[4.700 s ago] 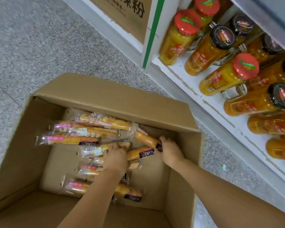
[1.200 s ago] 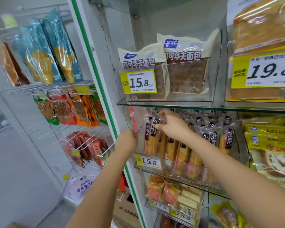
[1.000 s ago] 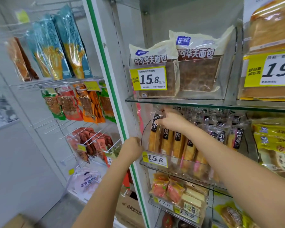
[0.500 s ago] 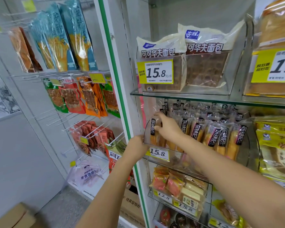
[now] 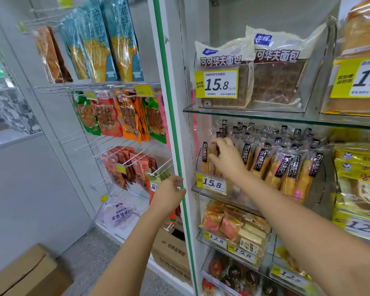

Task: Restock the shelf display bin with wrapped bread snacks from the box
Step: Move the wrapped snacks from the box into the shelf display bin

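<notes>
The right hand (image 5: 225,160) reaches into the left end of a clear plastic bin (image 5: 239,197) on the middle shelf. Its fingers (image 5: 219,144) are half open and gently curved, and the thumb sits below them. Together they lightly pinch the top of one upright bread snack (image 5: 216,151) just beside the bin's left wall. The right forearm comes in from the near right, rises across the front of the bin and hides part of its front wall.

The left hand (image 5: 170,195) is lower and further left, with the arm rising from the near edge. It grips the edge of the white shelf post (image 5: 169,116), which has a green stripe, with curled fingers.

More wrapped snacks (image 5: 286,169) with black labels stand packed in a row across the rest of the bin. A yellow price tag (image 5: 212,184) sits on the bin's front left corner. A glass shelf (image 5: 265,117) lies just above the bin and carries bags of brown bread (image 5: 224,60). Smaller bins of wrapped cakes (image 5: 229,225) sit below.

Left of the post, snack packets (image 5: 120,116) hang on wire hooks. A cardboard box (image 5: 24,272) rests on the floor at the near left, well apart from both hands.
</notes>
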